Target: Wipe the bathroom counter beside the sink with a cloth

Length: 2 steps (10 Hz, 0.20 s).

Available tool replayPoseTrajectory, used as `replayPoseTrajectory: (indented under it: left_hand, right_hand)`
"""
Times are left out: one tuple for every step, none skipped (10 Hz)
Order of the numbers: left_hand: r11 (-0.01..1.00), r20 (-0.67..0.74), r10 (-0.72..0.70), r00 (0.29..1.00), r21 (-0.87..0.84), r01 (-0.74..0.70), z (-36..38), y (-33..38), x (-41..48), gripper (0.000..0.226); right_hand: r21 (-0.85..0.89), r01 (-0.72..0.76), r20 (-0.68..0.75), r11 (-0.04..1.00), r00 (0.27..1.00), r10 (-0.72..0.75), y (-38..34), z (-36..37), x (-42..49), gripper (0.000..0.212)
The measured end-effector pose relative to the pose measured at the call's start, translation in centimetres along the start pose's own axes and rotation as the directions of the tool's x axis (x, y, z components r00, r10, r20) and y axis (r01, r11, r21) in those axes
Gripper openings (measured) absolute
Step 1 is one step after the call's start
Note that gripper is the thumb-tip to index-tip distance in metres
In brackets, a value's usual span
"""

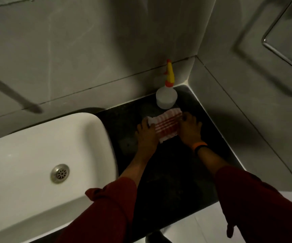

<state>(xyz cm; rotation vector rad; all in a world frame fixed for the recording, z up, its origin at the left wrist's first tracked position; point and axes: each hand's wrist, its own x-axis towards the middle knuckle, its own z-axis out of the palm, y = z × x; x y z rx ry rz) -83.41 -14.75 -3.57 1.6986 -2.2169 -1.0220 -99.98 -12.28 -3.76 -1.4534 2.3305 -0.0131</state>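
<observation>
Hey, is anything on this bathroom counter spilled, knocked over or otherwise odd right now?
Nothing stands out. The white spray bottle with the yellow and orange trigger stands upright in the back corner of the dark stone counter, and the left hand and right hand press the red-and-white striped cloth flat on it. No spill shows, though the light is dim.

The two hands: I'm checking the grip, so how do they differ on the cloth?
The left hand lies on the cloth's sink-side end; the right hand holds the wall-side end. The right wrist wears an orange band; the left is bare. Both press the cloth onto the counter.
</observation>
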Motion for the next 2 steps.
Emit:
replayPoseTrajectory:
  left_hand:
    - [0.946, 0.013, 0.115, 0.993, 0.304, -0.113, 0.14, -0.06, 0.24, 0.074]
    - [0.910, -0.011, 0.171, 0.985, 0.385, -0.153, -0.84, -0.13, 0.47, 0.091]
  right_hand:
    - [-0.153, 0.092, -0.052, 0.984, 0.994, -0.101, -0.39, 0.26, -0.83, 0.057]
    - [-0.180, 0.222, -0.126, 0.958, 0.961, -0.246, -1.29, -0.52, -1.53, 0.061]
